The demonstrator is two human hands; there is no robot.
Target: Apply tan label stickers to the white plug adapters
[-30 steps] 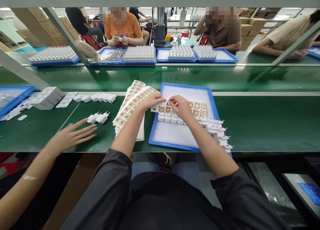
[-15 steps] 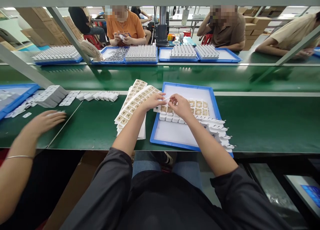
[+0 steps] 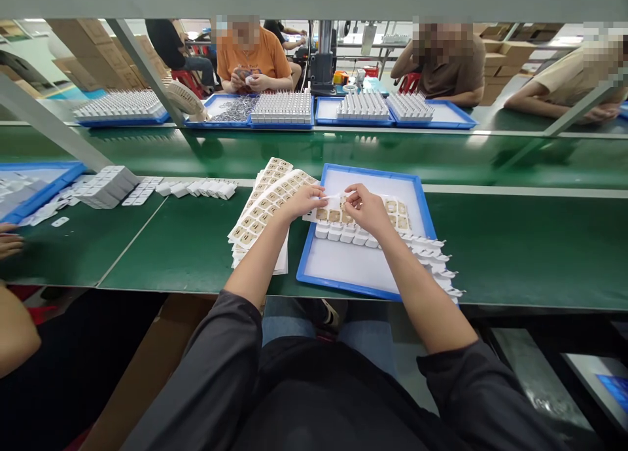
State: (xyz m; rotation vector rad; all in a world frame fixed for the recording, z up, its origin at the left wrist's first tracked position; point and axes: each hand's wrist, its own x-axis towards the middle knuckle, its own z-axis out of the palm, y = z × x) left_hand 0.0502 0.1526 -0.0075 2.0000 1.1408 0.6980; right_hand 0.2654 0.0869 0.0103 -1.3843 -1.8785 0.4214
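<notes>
My left hand (image 3: 303,201) and my right hand (image 3: 364,209) meet over a blue tray (image 3: 343,271) on the green bench. Both pinch a thin white strip (image 3: 331,198) between their fingertips, just above a label sheet (image 3: 395,210) with tan stickers. Under the hands a row of white plug adapters (image 3: 343,232) lies across the tray and runs off its right edge (image 3: 434,261). A fanned stack of label sheets (image 3: 265,205) lies left of the tray, under my left wrist.
A co-worker's hand (image 3: 8,241) shows at the far left edge. White adapters (image 3: 206,189) and a white block stack (image 3: 105,186) lie at the left. Across the green belt (image 3: 294,153), several people sit behind blue trays of adapters (image 3: 282,107).
The co-worker's hand pulled back leftward from the bench middle to the frame edge, and two loose adapters there are gone. My hands stay at the tray, now pinching the strip.
</notes>
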